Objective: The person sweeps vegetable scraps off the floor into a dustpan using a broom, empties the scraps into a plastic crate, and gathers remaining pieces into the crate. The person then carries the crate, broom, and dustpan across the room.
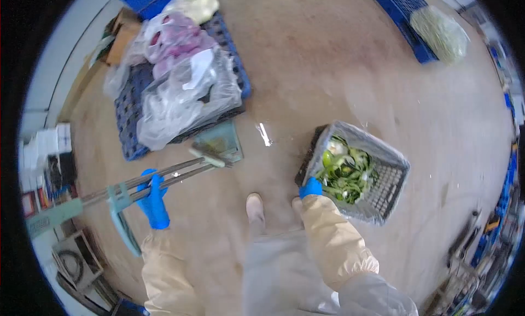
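Note:
My left hand [155,201], in a blue glove, is closed around the metal poles of a long-handled broom and dustpan [223,141]. The green pan and the brush end lie toward the pallet, and a green handle [54,217] is at the left. My right hand [311,188], also blue-gloved, is closed on the near-left rim of a grey plastic crate [389,190]. Green vegetable trimmings [350,174] fill part of the crate, with a pale piece among them. The crate looks tilted, and its rim seems covered with clear plastic.
A blue pallet [130,116] at upper left bears clear plastic bags [188,91], purple produce in a bag and a blue crate. Another blue pallet [402,20] at upper right has a bagged pale-green bundle [442,34] on it. The brown floor [284,102] looks wet and shiny.

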Tool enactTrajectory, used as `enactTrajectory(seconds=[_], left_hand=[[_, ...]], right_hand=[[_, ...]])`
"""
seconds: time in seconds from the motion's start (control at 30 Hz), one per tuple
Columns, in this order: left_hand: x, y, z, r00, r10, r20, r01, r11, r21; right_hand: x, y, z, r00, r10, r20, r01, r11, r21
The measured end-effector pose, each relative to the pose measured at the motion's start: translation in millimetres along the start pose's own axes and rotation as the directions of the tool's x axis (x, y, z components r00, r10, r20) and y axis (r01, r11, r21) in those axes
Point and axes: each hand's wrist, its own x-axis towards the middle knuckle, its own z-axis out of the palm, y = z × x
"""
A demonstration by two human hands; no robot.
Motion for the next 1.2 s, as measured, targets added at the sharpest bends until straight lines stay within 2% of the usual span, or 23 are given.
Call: enactTrajectory(seconds=[0.03,0.07,0.13,0.17,0.3,0.37,0.47,0.5,0.53,0.6,0.63,0.7,0.73,0.77,0.8,0.83,0.87,0.9,0.93,1.0,1.1,1.17,1.2], left_hand=[[-0.7,4.6,-2.2,1.000,0.011,0.002,-0.011,1.000,0.015],[-4.4,6.7,-5.1,0.999,0.018,0.036,-0.019,1.000,0.013],[-11.7,12.9,-13.9,1.000,0.009,0.022,-0.010,0.999,0.042],[-18.2,36.3,-14.4,0.999,0.003,0.039,-0.006,0.997,0.082],[-16.0,51.0,-23.1,0.993,-0.039,0.115,0.030,0.996,0.078],[-12.8,52.9,-28.1,0.989,-0.048,0.141,0.036,0.996,0.086],[-23.9,61.1,-16.6,0.994,-0.030,0.109,0.024,0.999,0.049],[-23.8,61.2,-19.9,0.991,-0.040,0.130,0.033,0.998,0.050],[-23.7,59.4,-19.1,0.988,-0.046,0.149,0.040,0.998,0.043],[-20.1,59.7,-20.3,0.990,-0.075,0.118,0.072,0.997,0.029],[-17.9,57.5,-19.2,0.991,-0.102,0.081,0.101,0.995,0.023],[-13.8,54.5,-17.7,0.989,-0.129,0.067,0.131,0.991,-0.025],[-10.5,52.1,-17.7,0.982,-0.179,0.057,0.183,0.981,-0.067],[-4.7,42.5,-28.1,0.979,-0.177,0.102,0.185,0.980,-0.075],[3.7,27.3,-38.1,0.968,-0.174,0.180,0.192,0.978,-0.085],[8.7,25.3,-48.7,0.933,-0.266,0.242,0.273,0.962,0.004],[7.0,21.8,-38.5,0.917,-0.271,0.294,0.256,0.963,0.087],[-4.4,26.6,-19.3,0.906,-0.265,0.330,0.224,0.962,0.157],[-22.5,30.1,-1.5,0.890,-0.267,0.369,0.193,0.955,0.226],[-74.2,41.0,37.5,0.843,-0.275,0.462,0.124,0.935,0.332],[-194.7,60.3,110.7,0.696,-0.310,0.647,-0.001,0.902,0.432],[-289.9,67.6,152.2,0.543,-0.340,0.768,-0.105,0.880,0.464],[-339.0,73.3,169.1,0.462,-0.363,0.809,-0.161,0.863,0.479]], right_hand=[[-9.9,-13.5,-20.8,0.976,0.107,0.192,-0.114,0.993,0.023],[-21.8,-14.4,-16.6,0.974,0.135,0.181,-0.144,0.989,0.035],[-53.3,-19.2,-14.2,0.997,-0.080,0.002,0.080,0.994,-0.079],[-70.3,-20.8,-22.6,0.981,-0.114,0.159,0.121,0.992,-0.040],[-124.8,-41.4,-13.9,0.973,-0.204,0.107,0.216,0.970,-0.116],[-142.4,-55.8,-6.5,0.940,-0.271,0.209,0.309,0.934,-0.179],[-149.9,-72.5,-7.0,0.933,-0.225,0.283,0.289,0.935,-0.208],[-151.1,-79.0,-10.0,0.892,-0.205,0.402,0.293,0.941,-0.171],[-158.0,-85.9,-20.0,0.898,-0.199,0.393,0.283,0.944,-0.169],[-182.1,-103.9,-49.0,0.985,-0.094,0.144,0.113,0.984,-0.134],[-188.0,-105.2,-38.9,0.964,-0.068,0.258,0.089,0.993,-0.071],[-213.7,-102.8,-49.5,0.934,-0.188,0.303,0.170,0.982,0.086],[-235.3,-101.1,-76.7,0.949,-0.176,0.261,0.159,0.984,0.084],[-247.1,-92.3,-102.3,0.932,-0.163,0.325,0.115,0.980,0.162],[-264.2,-81.1,-116.2,0.899,-0.125,0.419,0.067,0.986,0.151],[-276.6,-59.5,-119.1,0.854,-0.103,0.510,-0.051,0.959,0.278],[-302.0,-35.9,-126.3,0.932,-0.033,0.360,-0.078,0.954,0.290],[-317.8,-2.6,-140.1,0.922,-0.042,0.385,-0.062,0.966,0.252],[-347.7,29.7,-175.1,0.947,0.075,0.313,-0.190,0.915,0.357],[-409.8,114.7,-157.8,0.942,0.207,0.263,-0.300,0.871,0.389],[-531.7,275.3,-63.1,0.704,0.504,0.500,-0.707,0.568,0.422],[-656.4,315.6,-142.2,0.747,0.497,0.442,-0.657,0.654,0.375],[-714.9,320.9,-156.2,0.709,0.611,0.352,-0.705,0.592,0.391]])
